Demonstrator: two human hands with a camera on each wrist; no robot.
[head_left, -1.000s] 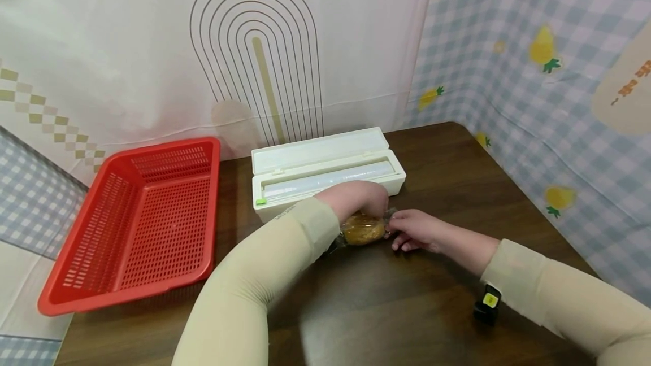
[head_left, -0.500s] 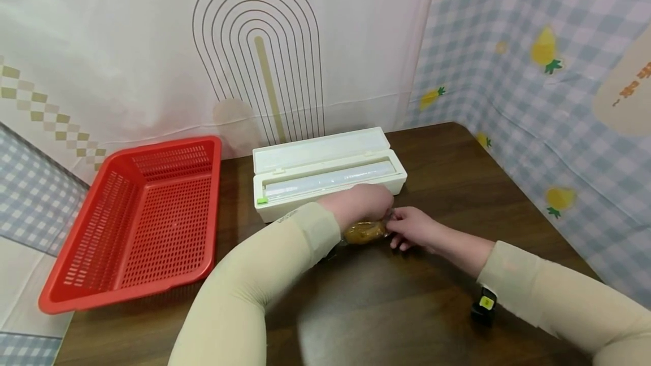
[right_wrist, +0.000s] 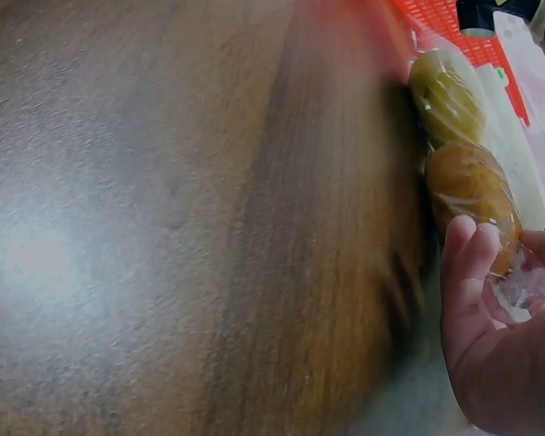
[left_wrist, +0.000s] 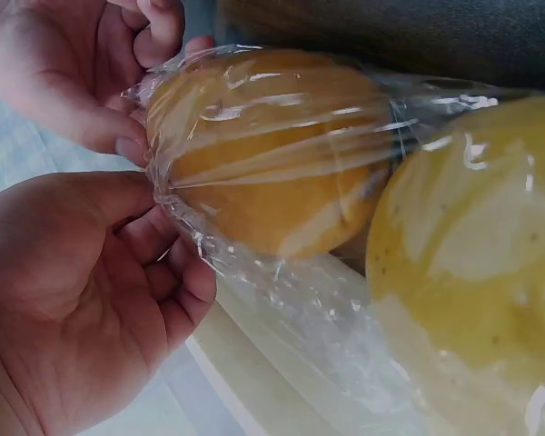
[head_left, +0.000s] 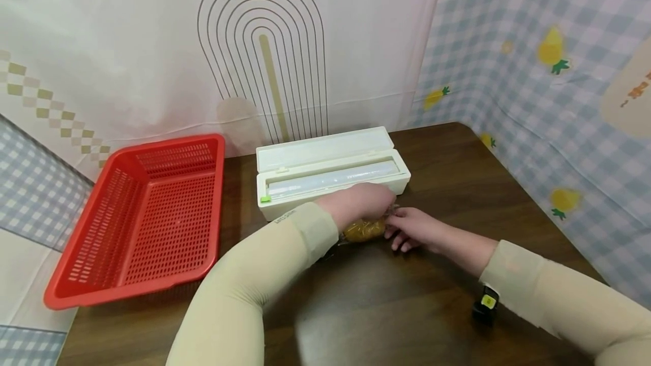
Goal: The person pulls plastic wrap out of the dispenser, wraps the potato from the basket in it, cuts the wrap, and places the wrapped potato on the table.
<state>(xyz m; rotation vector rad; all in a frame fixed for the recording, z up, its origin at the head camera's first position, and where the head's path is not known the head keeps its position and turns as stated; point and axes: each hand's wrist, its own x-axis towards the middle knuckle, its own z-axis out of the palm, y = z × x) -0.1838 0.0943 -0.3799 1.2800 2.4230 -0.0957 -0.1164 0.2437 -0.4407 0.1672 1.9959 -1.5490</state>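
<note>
Clear cling film wraps two pieces of produce in a row: an orange-brown rounded one (left_wrist: 272,154) and a yellow, dark-speckled one (left_wrist: 477,245), whose exact kinds I cannot tell. My left hand (head_left: 362,201) reaches across in front of the white box and pinches the gathered film at the orange-brown piece's end, curled fingers beneath it in the left wrist view. Opposite it, my right hand (head_left: 416,229) pinches the same bunched cling film (right_wrist: 520,289) between thumb and fingers. In the head view my left hand and sleeve hide most of the bundle.
Behind the hands stands a white cling film box (head_left: 330,196), its lid raised and a film roll (head_left: 333,178) inside. A red plastic basket (head_left: 175,225) sits at the left on the dark wooden table (head_left: 386,304). Fabric curtains (head_left: 376,44) border the back and right.
My left hand has shifted slightly right and closer to the right hand, at the film's end. The orange-brown piece shows less beneath it. My right hand stays almost in place.
</note>
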